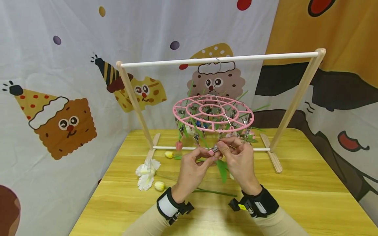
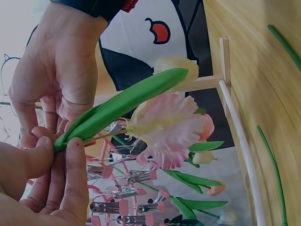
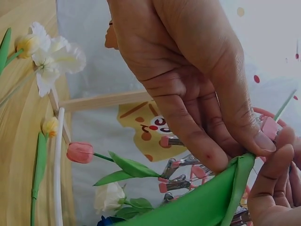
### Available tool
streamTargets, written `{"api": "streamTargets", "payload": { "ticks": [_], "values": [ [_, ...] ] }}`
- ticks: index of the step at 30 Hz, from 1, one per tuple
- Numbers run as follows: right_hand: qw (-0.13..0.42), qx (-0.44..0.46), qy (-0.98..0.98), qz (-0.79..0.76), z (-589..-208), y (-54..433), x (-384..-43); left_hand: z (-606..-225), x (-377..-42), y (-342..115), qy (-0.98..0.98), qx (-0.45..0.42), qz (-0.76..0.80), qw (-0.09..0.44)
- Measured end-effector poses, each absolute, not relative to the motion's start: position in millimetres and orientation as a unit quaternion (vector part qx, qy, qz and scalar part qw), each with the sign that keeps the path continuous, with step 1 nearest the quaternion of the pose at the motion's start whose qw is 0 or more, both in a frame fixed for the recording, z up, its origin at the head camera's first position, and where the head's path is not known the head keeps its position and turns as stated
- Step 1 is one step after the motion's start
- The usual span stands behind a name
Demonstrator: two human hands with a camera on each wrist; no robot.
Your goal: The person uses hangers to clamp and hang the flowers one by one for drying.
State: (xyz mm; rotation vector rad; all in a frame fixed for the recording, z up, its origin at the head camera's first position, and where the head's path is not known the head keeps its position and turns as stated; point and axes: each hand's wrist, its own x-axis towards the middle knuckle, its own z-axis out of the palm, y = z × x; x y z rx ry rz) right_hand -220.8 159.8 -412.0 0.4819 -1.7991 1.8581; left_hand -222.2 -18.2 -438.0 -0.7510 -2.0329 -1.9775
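Both hands meet just below the front rim of a pink round clip hanger (image 1: pixel 213 128). My left hand (image 1: pixel 192 168) pinches the stem of a tulip near the base of its green leaf (image 2: pixel 127 101). A pale yellow bloom (image 2: pixel 171 64) shows past the leaf's tip. With thumb and fingers, my right hand (image 1: pixel 242 162) holds a metal clip (image 1: pixel 215 149) with pink ends, close against the left fingertips. Fingers partly hide the clip and the stem. Beside them, a pink ruffled flower (image 2: pixel 164 125) hangs among several clips.
The hanger hooks over the white top bar (image 1: pixel 165 61) of a wooden stand (image 1: pixel 301 95). Other flowers hang there, including a pink tulip (image 3: pixel 80 152). On the wooden table (image 1: pixel 307 203) lie a white flower (image 1: pixel 146 173) and yellow tulips (image 1: pixel 159 186). A printed cloth (image 1: pixel 88 36) hangs behind.
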Motion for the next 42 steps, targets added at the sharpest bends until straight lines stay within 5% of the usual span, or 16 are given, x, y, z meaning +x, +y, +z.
{"api": "streamTargets", "payload": {
  "ticks": [42],
  "values": [
    [0.227,0.096,-0.674,0.697,-422,187,-217,-462,-220,-57,-0.806,-0.279,-0.515,0.086]
  ]
}}
